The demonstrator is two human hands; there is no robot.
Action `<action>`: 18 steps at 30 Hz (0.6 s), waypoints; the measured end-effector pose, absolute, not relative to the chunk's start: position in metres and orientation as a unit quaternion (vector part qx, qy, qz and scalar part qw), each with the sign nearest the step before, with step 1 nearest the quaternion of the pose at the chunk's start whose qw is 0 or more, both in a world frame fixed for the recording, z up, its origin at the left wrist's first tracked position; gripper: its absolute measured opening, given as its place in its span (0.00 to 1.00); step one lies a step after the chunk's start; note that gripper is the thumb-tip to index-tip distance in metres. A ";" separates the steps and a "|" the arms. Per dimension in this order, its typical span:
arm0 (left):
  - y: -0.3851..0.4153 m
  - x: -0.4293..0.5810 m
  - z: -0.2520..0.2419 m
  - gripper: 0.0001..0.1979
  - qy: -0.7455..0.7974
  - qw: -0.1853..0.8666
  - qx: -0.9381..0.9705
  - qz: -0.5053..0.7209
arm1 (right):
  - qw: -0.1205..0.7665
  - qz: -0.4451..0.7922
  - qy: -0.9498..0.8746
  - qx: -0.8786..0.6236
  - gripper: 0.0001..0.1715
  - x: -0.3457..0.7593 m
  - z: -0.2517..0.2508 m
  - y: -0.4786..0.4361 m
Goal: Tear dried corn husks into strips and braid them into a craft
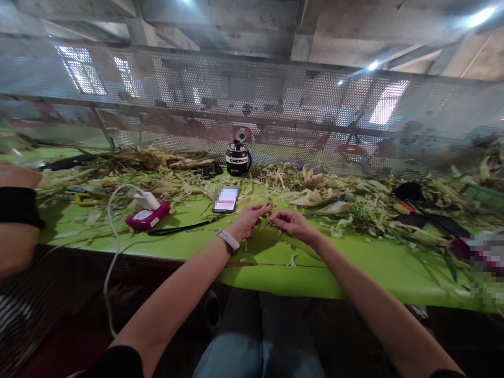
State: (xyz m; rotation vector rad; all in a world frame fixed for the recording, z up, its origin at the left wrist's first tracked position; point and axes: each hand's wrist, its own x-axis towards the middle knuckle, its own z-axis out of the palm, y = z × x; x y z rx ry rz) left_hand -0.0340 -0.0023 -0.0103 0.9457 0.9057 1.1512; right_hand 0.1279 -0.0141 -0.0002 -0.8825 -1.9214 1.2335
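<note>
The left hand [250, 219] and the right hand [290, 222] meet fingertip to fingertip over the table [354, 262], near its front edge. Behind the left hand lies a phone [226, 199], and behind that stands a jug [238, 157]. A power bank [147, 216] lies to the left. Husks [315, 191] spread behind and to the right.

Two hands, left [252, 219] and right [290, 223], meet over one green table [354, 268]; one phone [226, 199], one pink box [147, 217], one black jug [238, 157], one co-worker's arm [16, 210].
</note>
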 end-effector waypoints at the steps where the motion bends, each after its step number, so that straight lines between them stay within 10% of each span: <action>1: -0.002 -0.034 -0.010 0.19 0.403 0.641 0.422 0.499 | 0.333 0.478 -0.738 -0.341 0.22 0.128 0.001 -0.015; 18: 0.001 -0.032 -0.014 0.16 0.365 0.680 0.382 0.509 | 0.308 0.514 -0.725 -0.340 0.22 0.126 0.007 -0.020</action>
